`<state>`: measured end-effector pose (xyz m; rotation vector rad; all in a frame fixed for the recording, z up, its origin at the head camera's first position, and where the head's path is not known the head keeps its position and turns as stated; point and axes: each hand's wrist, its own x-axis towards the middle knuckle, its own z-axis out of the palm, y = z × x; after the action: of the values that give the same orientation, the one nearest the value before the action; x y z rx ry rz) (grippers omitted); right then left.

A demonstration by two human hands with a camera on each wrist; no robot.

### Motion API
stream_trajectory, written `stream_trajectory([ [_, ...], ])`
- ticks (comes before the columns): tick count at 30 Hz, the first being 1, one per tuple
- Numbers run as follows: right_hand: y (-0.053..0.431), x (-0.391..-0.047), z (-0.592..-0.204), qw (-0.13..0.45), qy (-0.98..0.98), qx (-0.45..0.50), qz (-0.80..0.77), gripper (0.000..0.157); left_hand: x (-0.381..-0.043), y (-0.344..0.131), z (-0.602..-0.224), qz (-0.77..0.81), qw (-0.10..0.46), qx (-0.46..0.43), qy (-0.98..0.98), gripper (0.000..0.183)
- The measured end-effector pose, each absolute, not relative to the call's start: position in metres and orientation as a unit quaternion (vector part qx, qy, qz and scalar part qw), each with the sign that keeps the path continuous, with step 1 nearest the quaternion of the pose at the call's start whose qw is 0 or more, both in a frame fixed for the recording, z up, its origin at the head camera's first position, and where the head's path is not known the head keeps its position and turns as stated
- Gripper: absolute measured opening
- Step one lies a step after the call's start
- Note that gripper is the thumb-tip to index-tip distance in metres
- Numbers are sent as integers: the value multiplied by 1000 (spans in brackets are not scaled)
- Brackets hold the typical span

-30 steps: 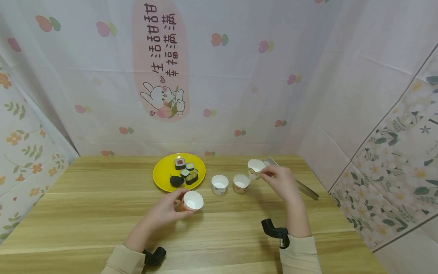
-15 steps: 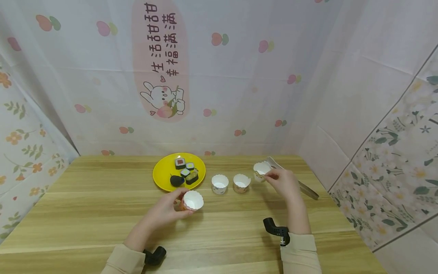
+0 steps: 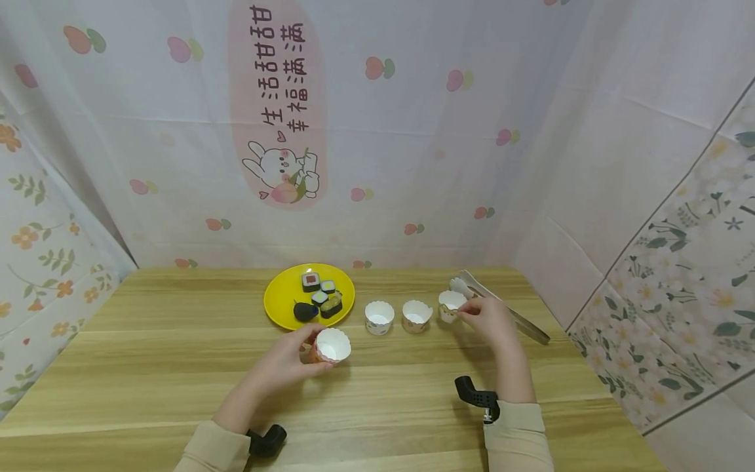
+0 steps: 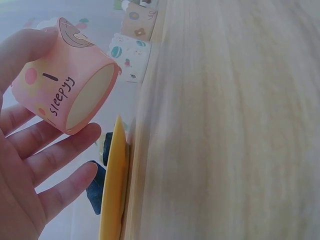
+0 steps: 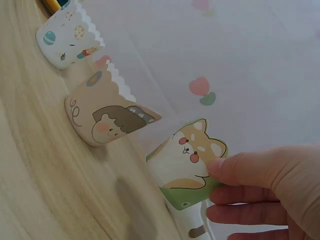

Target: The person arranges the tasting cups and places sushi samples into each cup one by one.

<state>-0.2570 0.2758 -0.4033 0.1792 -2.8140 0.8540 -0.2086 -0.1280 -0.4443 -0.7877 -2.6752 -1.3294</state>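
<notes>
Head and wrist views show two grips at work above a light wood-grained surface (image 3: 383, 406). The left grip (image 3: 295, 351) holds a pink cup (image 3: 332, 346) between thumb and fingers; it is round, papery and white inside, with a wavy rim, and its side reads "sleepyy". To the right and well apart, the right grip (image 3: 485, 316) pinches the edge of a green cup (image 3: 452, 301), printed with a tan-and-white, pink-cheeked dog face whose ears rise past the rim.

Between the grips stand a white cup (image 3: 379, 318) with teal prints and, nearer the right grip, a tan cup (image 3: 416, 316) bearing a dark-haired face. Just beyond the right grip are a partly hidden white-rimmed cup (image 3: 457, 285) and a long, smooth metal utensil (image 3: 531, 326).

Directly beyond the left grip, a round, glossy yellow plate (image 3: 273, 305) carries a squarish sushi piece (image 3: 310, 282) with a red centre, smaller rolls and a dark, rounded eggplant-like piece (image 3: 305, 311). Farther past both grips hangs a creased cloth (image 3: 401, 131) lettered 生活甜甜 and 幸福满满 above a rabbit drawing (image 3: 280, 169).
</notes>
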Motion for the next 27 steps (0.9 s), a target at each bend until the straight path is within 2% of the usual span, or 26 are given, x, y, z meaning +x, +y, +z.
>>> stream_trajectory([
  [27,283,-262,-426,77,-955,71,276,6,-208,-128,-441,-421,32,-255,-870,58],
])
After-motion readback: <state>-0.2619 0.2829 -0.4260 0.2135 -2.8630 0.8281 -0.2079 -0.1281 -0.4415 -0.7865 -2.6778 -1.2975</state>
